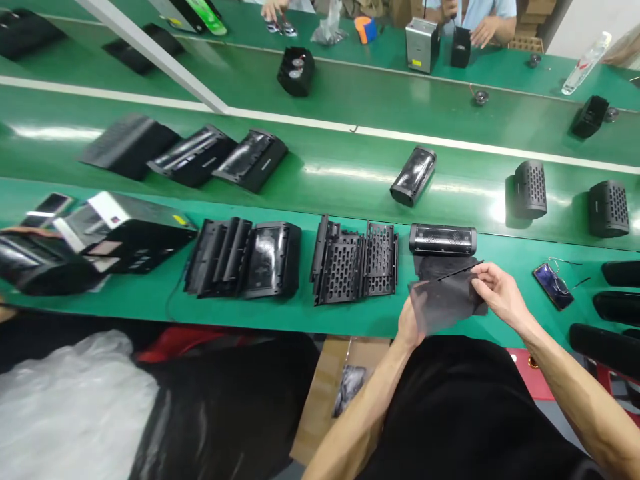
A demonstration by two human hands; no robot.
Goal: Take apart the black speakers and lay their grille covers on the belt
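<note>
A thin, see-through sheet of black mesh cloth [445,303] is stretched between my hands over the bench edge. My left hand [413,317] is partly covered by the cloth's left side, and its fingers grip that edge. At the upper right corner, my right hand [500,293] pinches the cloth between thumb and fingers. More dark mesh pieces [425,267] lie flat on the bench beneath it. Just beyond them sits a black speaker housing [443,240] with its shiny open side up. Left of my hands are stacked perforated black grilles [343,267].
Black housings [273,260] and a boxy unit [145,233] stand left on the green bench [300,320]. A phone [553,285] with glasses lies right. Beyond runs a conveyor belt [345,173] carrying several speaker housings [414,177]. Across it, other people's hands [485,31] handle parts.
</note>
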